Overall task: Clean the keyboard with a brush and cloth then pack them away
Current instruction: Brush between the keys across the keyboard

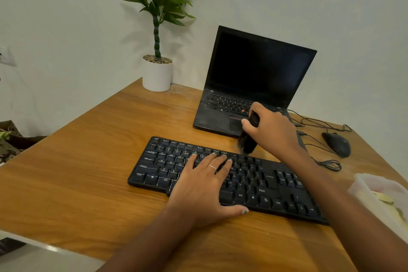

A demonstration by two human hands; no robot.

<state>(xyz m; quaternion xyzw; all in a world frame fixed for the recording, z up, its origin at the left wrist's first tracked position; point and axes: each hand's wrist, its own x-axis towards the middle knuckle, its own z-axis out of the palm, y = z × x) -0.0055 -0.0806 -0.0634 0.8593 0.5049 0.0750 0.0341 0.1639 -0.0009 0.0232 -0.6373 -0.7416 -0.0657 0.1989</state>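
Head view, keyboard (254, 180): black, lies flat on the wooden desk (88, 161) in front of the open laptop (249, 86).
Left hand (203, 185): fingers straight, pressing flat on the keys, holding nothing.
Right hand (271, 128): fingers curled round the brush (248, 139), bristles at the top key row.
Cloth: not identifiable.
Risk: hard strokes could skid the keyboard toward the laptop if the steadying palm lifts.

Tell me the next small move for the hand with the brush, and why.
Probably sweep the brush rightward along the keyboard's top row. The right hand holds its bristles at that row's middle, and the left hand lies flat on the keys, steadying the board.
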